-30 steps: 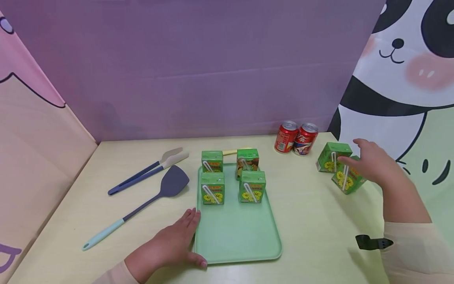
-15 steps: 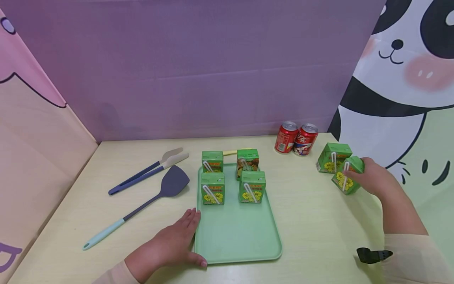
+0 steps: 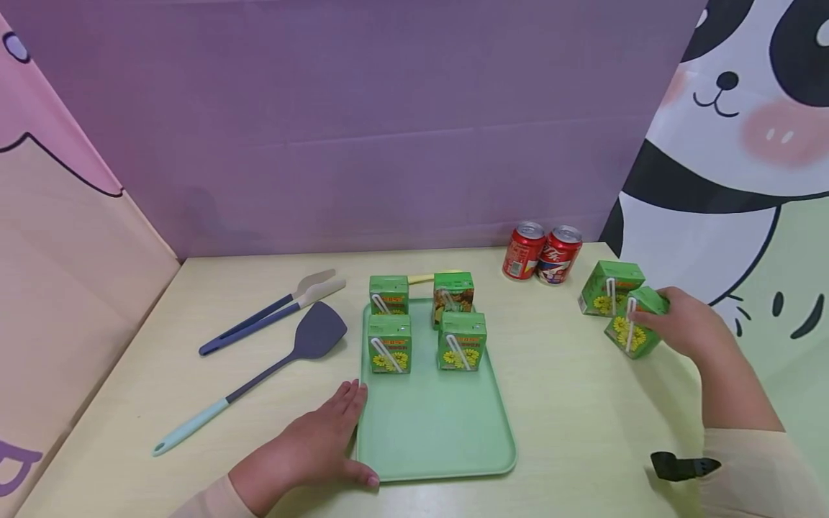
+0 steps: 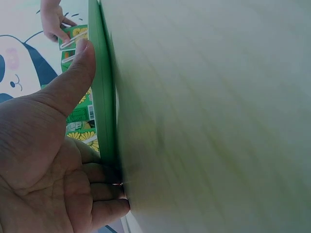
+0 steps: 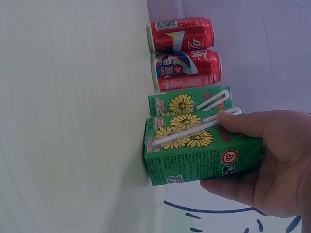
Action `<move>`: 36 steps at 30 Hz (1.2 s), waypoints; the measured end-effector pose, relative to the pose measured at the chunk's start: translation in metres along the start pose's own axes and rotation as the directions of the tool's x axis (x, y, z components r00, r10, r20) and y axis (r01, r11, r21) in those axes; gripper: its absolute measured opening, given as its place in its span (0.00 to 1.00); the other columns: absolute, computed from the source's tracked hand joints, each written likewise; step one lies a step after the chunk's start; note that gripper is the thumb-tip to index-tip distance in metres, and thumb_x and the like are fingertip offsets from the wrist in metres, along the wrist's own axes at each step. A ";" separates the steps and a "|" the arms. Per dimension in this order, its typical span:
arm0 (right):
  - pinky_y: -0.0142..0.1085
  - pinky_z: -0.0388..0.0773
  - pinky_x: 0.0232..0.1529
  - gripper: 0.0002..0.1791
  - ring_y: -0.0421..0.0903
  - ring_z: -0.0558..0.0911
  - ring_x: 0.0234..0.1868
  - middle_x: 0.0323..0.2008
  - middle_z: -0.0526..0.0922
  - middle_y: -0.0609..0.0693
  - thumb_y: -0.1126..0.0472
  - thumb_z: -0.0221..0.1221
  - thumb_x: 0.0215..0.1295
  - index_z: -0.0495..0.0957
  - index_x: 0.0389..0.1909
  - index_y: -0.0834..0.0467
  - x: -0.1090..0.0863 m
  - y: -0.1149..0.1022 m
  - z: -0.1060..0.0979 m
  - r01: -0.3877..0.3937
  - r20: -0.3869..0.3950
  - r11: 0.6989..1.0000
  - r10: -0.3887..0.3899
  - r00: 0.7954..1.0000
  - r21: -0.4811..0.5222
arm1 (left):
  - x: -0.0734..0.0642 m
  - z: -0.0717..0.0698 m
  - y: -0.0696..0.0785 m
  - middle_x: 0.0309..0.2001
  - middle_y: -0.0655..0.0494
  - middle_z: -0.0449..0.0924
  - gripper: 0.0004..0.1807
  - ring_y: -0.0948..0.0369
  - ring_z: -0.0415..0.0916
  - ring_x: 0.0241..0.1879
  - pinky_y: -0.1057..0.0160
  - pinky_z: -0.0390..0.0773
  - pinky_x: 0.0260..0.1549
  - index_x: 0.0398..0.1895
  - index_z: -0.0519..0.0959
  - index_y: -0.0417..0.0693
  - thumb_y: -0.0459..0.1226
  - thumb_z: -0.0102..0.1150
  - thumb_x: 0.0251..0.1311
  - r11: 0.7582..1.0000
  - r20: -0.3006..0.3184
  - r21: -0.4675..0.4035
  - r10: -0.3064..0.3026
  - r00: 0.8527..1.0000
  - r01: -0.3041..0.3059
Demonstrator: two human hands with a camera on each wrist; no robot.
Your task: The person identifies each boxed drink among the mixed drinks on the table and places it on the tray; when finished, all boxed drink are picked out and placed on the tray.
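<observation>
My right hand (image 3: 689,324) grips a green juice box (image 5: 194,150) by its top, thumb on the front face with the white straw and fingers on the far side. It is tilted slightly in the head view. Just behind it stands another green juice box (image 3: 599,291). My left hand (image 3: 317,439) lies along the left edge of a light green tray (image 3: 434,439), its thumb at the near corner. The fingers are extended, touching the tray's side. Several green juice boxes, such as the front left one (image 3: 390,352), stand on the tray's far half.
Two red drink cans (image 3: 523,252) stand at the back right, near the purple backdrop (image 3: 388,144). On the left lie a dark spatula (image 3: 317,332) with a light blue handle and a pair of blue-handled tongs (image 3: 272,316). A yellow handle (image 3: 421,278) shows behind the boxes.
My right hand has come down from above and closed its thumb and fingers on the nearer right-hand juice box. The left hand and the tray have stayed in place.
</observation>
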State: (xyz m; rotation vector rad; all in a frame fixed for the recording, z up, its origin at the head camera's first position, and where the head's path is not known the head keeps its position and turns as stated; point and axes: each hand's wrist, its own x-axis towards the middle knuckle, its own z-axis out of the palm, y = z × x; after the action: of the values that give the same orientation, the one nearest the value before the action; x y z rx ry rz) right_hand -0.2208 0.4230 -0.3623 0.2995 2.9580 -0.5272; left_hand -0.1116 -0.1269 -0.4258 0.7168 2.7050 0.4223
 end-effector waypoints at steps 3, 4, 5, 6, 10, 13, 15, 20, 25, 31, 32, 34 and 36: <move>0.59 0.76 0.39 0.52 0.69 0.74 0.48 0.53 0.71 0.75 0.34 0.57 0.63 0.55 0.64 0.77 -0.003 -0.009 -0.001 0.025 0.008 1.000 -0.025 1.000 -0.001 | 0.000 0.000 0.000 0.77 0.38 0.45 0.71 0.45 0.42 0.77 0.45 0.61 0.69 0.76 0.49 0.35 0.71 0.66 0.38 1.000 0.005 -0.002 -0.005 1.000 0.005; 0.57 0.76 0.37 0.52 0.68 0.74 0.47 0.52 0.71 0.75 0.34 0.58 0.63 0.55 0.65 0.77 -0.004 -0.013 -0.002 0.035 0.008 0.999 -0.035 0.999 -0.002 | 0.000 0.000 0.000 0.77 0.38 0.45 0.71 0.46 0.42 0.77 0.45 0.61 0.69 0.76 0.49 0.35 0.71 0.66 0.38 1.000 0.006 -0.003 -0.006 1.000 0.006; 0.54 0.77 0.36 0.53 0.67 0.74 0.46 0.52 0.72 0.74 0.34 0.58 0.62 0.55 0.65 0.76 -0.006 -0.018 -0.002 0.045 0.007 0.999 -0.045 0.999 -0.001 | 0.000 0.000 0.001 0.77 0.38 0.45 0.71 0.46 0.42 0.77 0.44 0.61 0.68 0.76 0.49 0.35 0.71 0.66 0.38 1.000 0.006 -0.004 -0.006 1.000 0.006; 0.51 0.77 0.34 0.52 0.66 0.75 0.46 0.51 0.72 0.73 0.34 0.58 0.62 0.56 0.65 0.76 -0.007 -0.023 -0.003 0.058 0.005 0.998 -0.058 0.998 -0.001 | 0.000 -0.001 0.001 0.77 0.38 0.45 0.71 0.46 0.42 0.77 0.44 0.61 0.68 0.76 0.49 0.35 0.71 0.66 0.38 1.000 0.006 -0.004 -0.006 1.000 0.006; 0.45 0.75 0.32 0.51 0.63 0.75 0.44 0.50 0.74 0.71 0.35 0.58 0.63 0.57 0.66 0.75 -0.016 -0.048 -0.003 0.125 0.003 0.992 -0.125 0.992 -0.002 | 0.000 -0.001 0.001 0.77 0.38 0.45 0.71 0.45 0.43 0.77 0.44 0.62 0.68 0.76 0.49 0.35 0.71 0.67 0.38 1.000 0.000 -0.009 -0.006 1.000 0.006; 0.43 0.76 0.32 0.49 0.61 0.76 0.44 0.49 0.76 0.68 0.36 0.59 0.63 0.58 0.67 0.73 -0.024 -0.069 -0.002 0.173 0.019 0.985 -0.173 0.985 -0.003 | -0.001 0.000 0.000 0.77 0.38 0.45 0.71 0.45 0.43 0.77 0.44 0.62 0.67 0.76 0.49 0.35 0.71 0.67 0.38 1.000 -0.003 -0.011 -0.005 1.000 0.005; 0.42 0.77 0.32 0.47 0.60 0.76 0.44 0.48 0.77 0.67 0.37 0.60 0.63 0.59 0.67 0.71 -0.031 -0.083 0.001 0.200 0.030 0.980 -0.200 0.979 0.003 | -0.001 0.000 0.000 0.77 0.38 0.45 0.71 0.45 0.43 0.77 0.44 0.63 0.67 0.77 0.48 0.35 0.71 0.67 0.38 1.000 -0.004 -0.012 -0.006 1.000 0.006; 0.46 0.80 0.36 0.41 0.56 0.80 0.44 0.47 0.81 0.63 0.40 0.62 0.62 0.66 0.64 0.66 -0.050 -0.115 0.008 0.289 0.036 0.957 -0.290 0.956 0.020 | -0.001 0.000 0.000 0.77 0.39 0.46 0.72 0.46 0.44 0.77 0.44 0.65 0.66 0.77 0.48 0.36 0.71 0.66 0.37 1.000 -0.009 -0.016 -0.014 1.000 0.013; 0.47 0.79 0.39 0.34 0.49 0.81 0.40 0.43 0.84 0.53 0.42 0.64 0.62 0.70 0.62 0.59 -0.073 -0.144 0.016 0.378 0.041 0.925 -0.379 0.924 0.029 | 0.001 0.000 -0.001 0.78 0.40 0.46 0.73 0.47 0.44 0.77 0.44 0.67 0.65 0.77 0.47 0.36 0.71 0.67 0.36 0.999 -0.012 -0.029 -0.035 0.999 0.035; 0.39 0.77 0.37 0.29 0.41 0.80 0.35 0.37 0.84 0.44 0.44 0.66 0.61 0.73 0.58 0.53 -0.097 -0.172 0.028 0.493 0.026 0.869 -0.494 0.869 0.044 | 0.003 0.001 -0.003 0.78 0.40 0.45 0.75 0.47 0.46 0.77 0.43 0.68 0.64 0.77 0.45 0.37 0.71 0.69 0.33 0.997 -0.015 -0.047 -0.059 0.998 0.059; 0.39 0.77 0.37 0.28 0.41 0.80 0.35 0.37 0.84 0.43 0.45 0.66 0.60 0.73 0.58 0.53 -0.101 -0.177 0.030 0.502 0.033 0.863 -0.504 0.863 0.048 | 0.002 0.001 -0.003 0.78 0.39 0.46 0.76 0.47 0.46 0.77 0.44 0.68 0.64 0.77 0.45 0.36 0.71 0.69 0.33 0.997 -0.017 -0.051 -0.060 0.998 0.059; 0.38 0.77 0.38 0.29 0.40 0.79 0.36 0.37 0.83 0.42 0.45 0.66 0.60 0.73 0.59 0.52 -0.107 -0.186 0.034 0.514 0.052 0.857 -0.516 0.855 0.047 | 0.002 0.000 -0.002 0.77 0.39 0.46 0.76 0.47 0.47 0.77 0.44 0.68 0.64 0.77 0.45 0.36 0.71 0.69 0.32 0.997 -0.021 -0.053 -0.061 0.998 0.060; 0.39 0.77 0.40 0.29 0.40 0.79 0.38 0.38 0.82 0.41 0.45 0.67 0.60 0.73 0.59 0.51 -0.113 -0.195 0.038 0.521 0.065 0.853 -0.522 0.850 0.028 | 0.002 0.000 -0.002 0.77 0.39 0.46 0.76 0.47 0.48 0.76 0.44 0.68 0.64 0.77 0.45 0.36 0.71 0.70 0.32 0.997 -0.024 -0.054 -0.061 0.998 0.060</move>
State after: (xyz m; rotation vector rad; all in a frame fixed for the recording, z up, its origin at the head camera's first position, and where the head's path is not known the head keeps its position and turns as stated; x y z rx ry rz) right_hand -0.1494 0.2110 -0.3164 -0.5368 2.9458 -0.5874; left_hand -0.1143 -0.1271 -0.4273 0.6176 2.7209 0.4896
